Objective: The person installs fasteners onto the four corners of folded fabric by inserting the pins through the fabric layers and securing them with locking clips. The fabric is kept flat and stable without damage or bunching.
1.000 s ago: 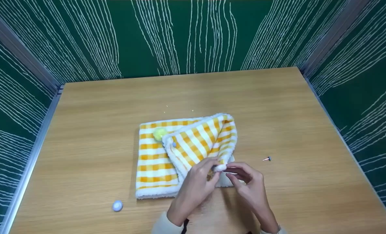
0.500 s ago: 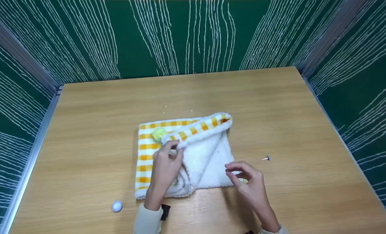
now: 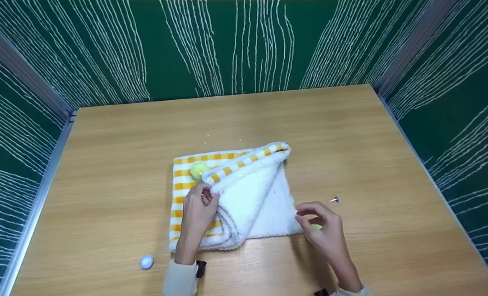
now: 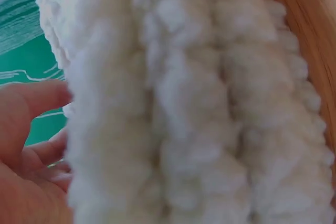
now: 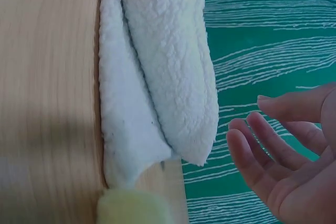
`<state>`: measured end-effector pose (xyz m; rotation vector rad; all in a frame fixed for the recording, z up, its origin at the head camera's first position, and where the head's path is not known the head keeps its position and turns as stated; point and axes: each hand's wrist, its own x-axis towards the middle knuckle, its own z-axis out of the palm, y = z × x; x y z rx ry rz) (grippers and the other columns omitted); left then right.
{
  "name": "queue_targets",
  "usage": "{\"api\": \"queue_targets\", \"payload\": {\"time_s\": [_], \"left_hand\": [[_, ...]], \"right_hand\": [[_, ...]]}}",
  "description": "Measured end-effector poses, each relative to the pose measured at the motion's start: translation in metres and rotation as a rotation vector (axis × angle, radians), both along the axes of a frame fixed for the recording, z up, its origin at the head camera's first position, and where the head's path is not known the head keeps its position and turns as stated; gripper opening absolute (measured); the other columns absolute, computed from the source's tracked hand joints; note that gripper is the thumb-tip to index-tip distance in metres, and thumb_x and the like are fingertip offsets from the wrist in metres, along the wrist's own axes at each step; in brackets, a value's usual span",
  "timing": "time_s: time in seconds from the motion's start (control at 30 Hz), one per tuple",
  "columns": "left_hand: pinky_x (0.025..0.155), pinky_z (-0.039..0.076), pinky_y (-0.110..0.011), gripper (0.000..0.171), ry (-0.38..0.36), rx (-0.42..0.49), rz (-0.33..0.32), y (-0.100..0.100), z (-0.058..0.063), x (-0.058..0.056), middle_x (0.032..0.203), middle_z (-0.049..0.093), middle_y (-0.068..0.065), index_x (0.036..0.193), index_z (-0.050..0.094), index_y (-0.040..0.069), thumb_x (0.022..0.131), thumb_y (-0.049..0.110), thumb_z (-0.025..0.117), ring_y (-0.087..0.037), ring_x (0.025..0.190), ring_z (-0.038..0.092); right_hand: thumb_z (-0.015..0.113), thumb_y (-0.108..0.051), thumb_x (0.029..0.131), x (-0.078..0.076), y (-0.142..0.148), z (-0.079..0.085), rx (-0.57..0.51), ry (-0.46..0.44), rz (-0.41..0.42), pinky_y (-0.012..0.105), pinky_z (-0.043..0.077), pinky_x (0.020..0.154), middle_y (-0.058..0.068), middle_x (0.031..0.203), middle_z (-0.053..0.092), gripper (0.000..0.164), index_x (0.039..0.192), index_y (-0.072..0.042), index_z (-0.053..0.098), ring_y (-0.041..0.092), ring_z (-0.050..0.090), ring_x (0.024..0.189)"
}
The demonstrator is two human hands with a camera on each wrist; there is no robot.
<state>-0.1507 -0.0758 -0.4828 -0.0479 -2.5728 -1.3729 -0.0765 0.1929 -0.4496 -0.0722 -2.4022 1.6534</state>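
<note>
A fleecy blanket (image 3: 252,197), yellow-and-white checked on one face and plain white on the other, lies partly folded on the table. My left hand (image 3: 198,211) pinches the edge of its turned-back flap, left of the middle. Thick white folds in the left wrist view hide part of that hand's fingers (image 4: 50,95). Beside the blanket's near right corner hovers my right hand (image 3: 325,226), its fingers loosely bent and apart from the cloth in the right wrist view. A yellow-green fuzzy pompom (image 3: 199,170) sits at the flap's far left; another pompom (image 5: 134,207) shows near the right corner.
A small pale blue-white round piece (image 3: 146,262) lies on the wooden table (image 3: 104,197) at the front left. To the right is a tiny screw-like piece (image 3: 335,200). Green walls with white lines (image 3: 178,49) enclose the table's back and sides.
My left hand has carried the flap's edge leftward, folding it back and baring the white underside. The right hand has stayed near the right corner, shifting slightly right.
</note>
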Motion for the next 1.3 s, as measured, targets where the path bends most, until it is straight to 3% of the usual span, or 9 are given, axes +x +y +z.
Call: {"api": "queue_targets", "payload": {"time_s": [0.17, 0.27, 0.37, 0.57, 0.73, 0.97, 1.1, 1.3], "left_hand": [[0.052, 0.043, -0.024, 0.019, 0.063, -0.074, 0.03, 0.009, 0.01, 0.011, 0.085, 0.053, -0.006, 0.098, 0.061, 0.005, 0.082, 0.007, 0.071, -0.017, 0.063, 0.05], [0.052, 0.044, -0.023, 0.013, 0.097, -0.094, -0.003, 0.019, 0.018, 0.02, 0.082, 0.053, -0.003, 0.093, 0.063, 0.006, 0.082, 0.007, 0.07, -0.013, 0.062, 0.048], [0.055, 0.046, -0.022, 0.007, 0.12, -0.102, -0.091, 0.033, 0.025, 0.03, 0.08, 0.054, 0.0, 0.088, 0.064, 0.007, 0.083, 0.005, 0.068, -0.011, 0.064, 0.05], [0.065, 0.05, -0.02, 0.007, 0.105, -0.15, -0.362, 0.065, 0.032, 0.05, 0.085, 0.06, -0.001, 0.091, 0.066, 0.008, 0.084, 0.006, 0.066, -0.013, 0.075, 0.057], [0.067, 0.05, -0.018, 0.008, 0.11, -0.267, -0.525, 0.089, 0.022, 0.062, 0.09, 0.06, 0.001, 0.092, 0.067, 0.01, 0.085, 0.008, 0.065, -0.011, 0.082, 0.059], [0.07, 0.048, -0.018, 0.012, 0.199, -0.508, -0.66, 0.118, 0.006, 0.069, 0.104, 0.061, 0.0, 0.096, 0.069, 0.012, 0.084, 0.013, 0.065, -0.012, 0.093, 0.056], [0.079, 0.049, -0.024, 0.016, 0.222, -0.629, -0.698, 0.133, -0.006, 0.069, 0.119, 0.058, -0.003, 0.101, 0.07, 0.012, 0.087, 0.017, 0.063, -0.015, 0.107, 0.053], [0.092, 0.044, -0.034, 0.023, 0.151, -0.753, -0.714, 0.145, -0.023, 0.067, 0.131, 0.052, -0.006, 0.11, 0.068, 0.016, 0.09, 0.02, 0.059, -0.02, 0.119, 0.046]], "right_hand": [[0.072, 0.008, 0.077, -0.005, 0.017, -0.019, 0.038, 0.015, -0.031, 0.025, 0.054, 0.067, 0.005, 0.093, 0.067, 0.021, 0.092, -0.006, 0.07, 0.02, 0.064, 0.085], [0.072, 0.008, 0.077, -0.005, 0.024, -0.024, 0.092, 0.018, -0.048, 0.025, 0.054, 0.065, 0.004, 0.093, 0.066, 0.022, 0.094, -0.005, 0.069, 0.019, 0.063, 0.084], [0.072, 0.008, 0.076, -0.006, 0.03, -0.026, 0.151, 0.013, -0.065, 0.025, 0.054, 0.064, 0.006, 0.092, 0.066, 0.022, 0.095, -0.002, 0.068, 0.02, 0.063, 0.084], [0.069, 0.004, 0.081, -0.007, 0.049, -0.031, 0.275, -0.059, -0.081, 0.031, 0.055, 0.068, 0.01, 0.1, 0.064, 0.021, 0.101, -0.001, 0.066, 0.024, 0.061, 0.092], [0.066, 0.004, 0.083, -0.009, 0.071, -0.039, 0.351, -0.083, -0.067, 0.042, 0.054, 0.073, 0.016, 0.113, 0.058, 0.024, 0.107, 0.001, 0.064, 0.031, 0.057, 0.099], [0.061, -0.005, 0.09, -0.02, 0.094, -0.044, 0.442, -0.196, 0.003, 0.05, 0.049, 0.084, 0.018, 0.124, 0.049, 0.033, 0.122, 0.001, 0.056, 0.036, 0.05, 0.109], [0.063, 0.002, 0.086, -0.029, 0.103, -0.05, 0.472, -0.179, 0.046, 0.053, 0.047, 0.087, 0.027, 0.124, 0.048, 0.039, 0.123, 0.008, 0.053, 0.042, 0.051, 0.109], [0.06, 0.004, 0.087, -0.038, 0.111, -0.054, 0.495, -0.253, 0.111, 0.055, 0.044, 0.09, 0.031, 0.125, 0.047, 0.04, 0.125, 0.012, 0.05, 0.045, 0.049, 0.112]]}}
